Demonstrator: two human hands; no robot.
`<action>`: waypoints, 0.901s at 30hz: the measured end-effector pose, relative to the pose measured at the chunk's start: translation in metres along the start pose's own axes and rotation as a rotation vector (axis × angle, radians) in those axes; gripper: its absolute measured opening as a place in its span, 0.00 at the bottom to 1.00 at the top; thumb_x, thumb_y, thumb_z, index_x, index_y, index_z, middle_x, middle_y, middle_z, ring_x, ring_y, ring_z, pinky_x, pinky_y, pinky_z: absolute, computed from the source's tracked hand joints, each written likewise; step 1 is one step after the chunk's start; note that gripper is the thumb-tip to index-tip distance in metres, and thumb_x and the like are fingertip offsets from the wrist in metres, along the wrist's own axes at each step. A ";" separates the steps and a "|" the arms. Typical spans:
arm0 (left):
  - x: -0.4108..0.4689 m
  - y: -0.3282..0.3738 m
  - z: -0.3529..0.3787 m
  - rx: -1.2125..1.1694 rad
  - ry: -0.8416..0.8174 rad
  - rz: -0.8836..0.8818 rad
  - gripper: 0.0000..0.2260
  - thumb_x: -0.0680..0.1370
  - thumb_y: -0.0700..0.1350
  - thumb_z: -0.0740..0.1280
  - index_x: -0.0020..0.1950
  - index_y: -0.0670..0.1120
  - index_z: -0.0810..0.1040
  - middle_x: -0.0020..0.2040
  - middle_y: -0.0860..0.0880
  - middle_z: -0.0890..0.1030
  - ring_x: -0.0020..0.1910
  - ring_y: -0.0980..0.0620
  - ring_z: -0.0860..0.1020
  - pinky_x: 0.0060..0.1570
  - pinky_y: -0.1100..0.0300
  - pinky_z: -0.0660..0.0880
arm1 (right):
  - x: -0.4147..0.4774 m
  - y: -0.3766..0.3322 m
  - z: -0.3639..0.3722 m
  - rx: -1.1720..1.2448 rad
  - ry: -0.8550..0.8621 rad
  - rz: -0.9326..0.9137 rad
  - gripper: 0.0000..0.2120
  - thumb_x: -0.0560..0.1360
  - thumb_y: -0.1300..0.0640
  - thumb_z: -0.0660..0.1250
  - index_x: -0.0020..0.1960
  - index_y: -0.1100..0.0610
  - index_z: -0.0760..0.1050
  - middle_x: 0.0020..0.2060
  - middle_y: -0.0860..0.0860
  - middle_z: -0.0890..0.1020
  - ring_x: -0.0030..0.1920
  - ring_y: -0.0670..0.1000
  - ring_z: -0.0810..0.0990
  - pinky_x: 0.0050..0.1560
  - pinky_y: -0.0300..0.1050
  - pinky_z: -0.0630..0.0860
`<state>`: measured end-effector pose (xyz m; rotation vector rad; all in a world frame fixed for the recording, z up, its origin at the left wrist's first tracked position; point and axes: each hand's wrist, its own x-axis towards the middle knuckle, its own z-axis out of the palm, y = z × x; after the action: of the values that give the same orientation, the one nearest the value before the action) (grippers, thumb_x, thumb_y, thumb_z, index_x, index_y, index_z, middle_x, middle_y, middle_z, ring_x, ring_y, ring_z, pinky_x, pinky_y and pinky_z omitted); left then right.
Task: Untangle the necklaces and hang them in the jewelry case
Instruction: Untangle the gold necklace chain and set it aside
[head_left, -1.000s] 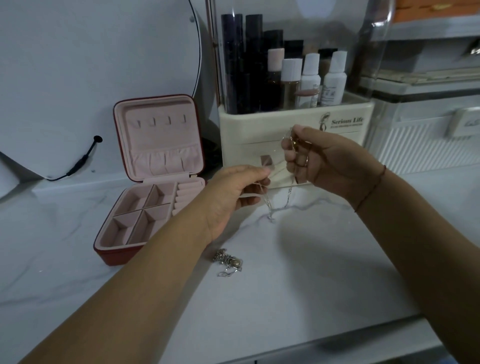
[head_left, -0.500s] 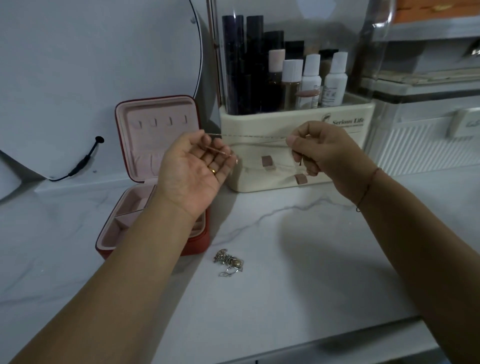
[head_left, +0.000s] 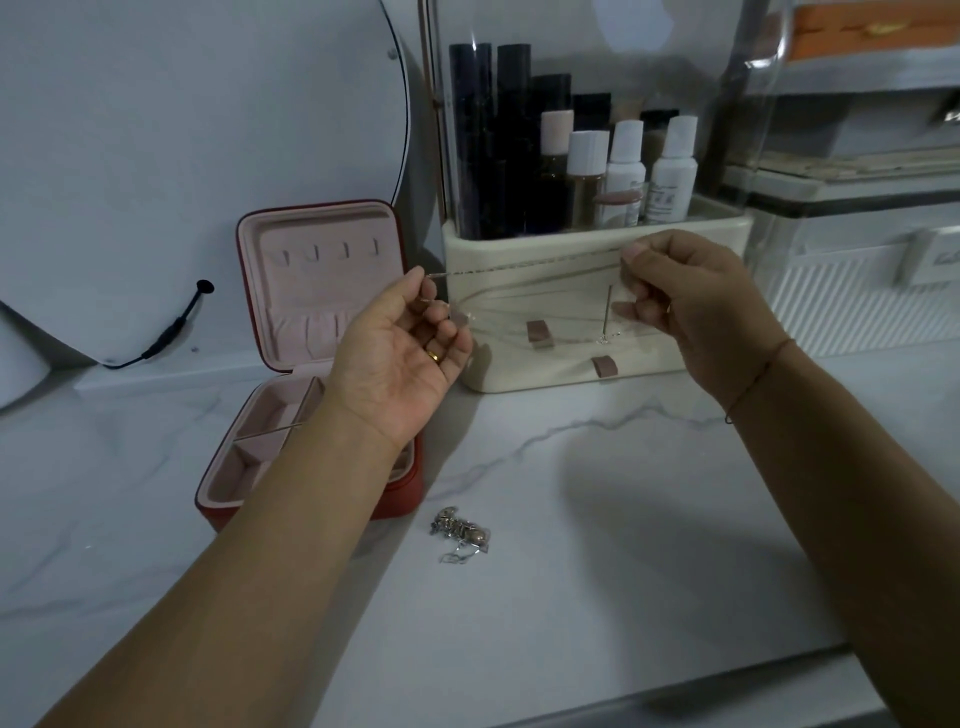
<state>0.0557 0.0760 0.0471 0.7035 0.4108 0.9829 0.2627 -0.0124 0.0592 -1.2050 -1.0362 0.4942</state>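
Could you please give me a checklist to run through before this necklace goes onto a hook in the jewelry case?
1. Both ends held: left hand and right hand each pinch the necklace: ok.
2. Necklace free of knots: thin strands sag below the taut line: cannot tell.
3. Jewelry case open, hooks bare: ok.
4. Pile on the counter untangled: not ok.

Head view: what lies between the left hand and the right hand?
In the head view, a thin necklace chain spans from left hand to right hand.
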 end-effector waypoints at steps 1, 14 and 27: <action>0.000 -0.001 0.000 0.000 -0.001 -0.002 0.09 0.76 0.46 0.66 0.36 0.45 0.76 0.33 0.49 0.75 0.33 0.54 0.76 0.44 0.60 0.78 | 0.000 -0.001 0.000 0.043 -0.010 0.022 0.09 0.79 0.60 0.63 0.40 0.57 0.70 0.31 0.52 0.70 0.26 0.46 0.66 0.35 0.41 0.77; -0.007 -0.010 0.009 0.213 -0.068 0.000 0.10 0.80 0.45 0.62 0.39 0.44 0.74 0.24 0.52 0.66 0.24 0.57 0.68 0.33 0.63 0.75 | -0.002 -0.002 0.000 -0.017 -0.079 0.009 0.07 0.78 0.61 0.65 0.40 0.58 0.74 0.33 0.53 0.76 0.30 0.47 0.73 0.40 0.41 0.76; -0.015 -0.030 0.010 0.846 -0.152 0.090 0.07 0.76 0.43 0.69 0.53 0.45 0.80 0.48 0.50 0.84 0.51 0.55 0.81 0.54 0.63 0.75 | -0.016 -0.005 0.022 -0.133 -0.403 -0.008 0.05 0.71 0.59 0.71 0.45 0.60 0.81 0.27 0.46 0.79 0.29 0.43 0.73 0.29 0.34 0.71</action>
<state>0.0725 0.0489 0.0327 1.5592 0.6719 0.8126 0.2351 -0.0155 0.0579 -1.2452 -1.4351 0.6883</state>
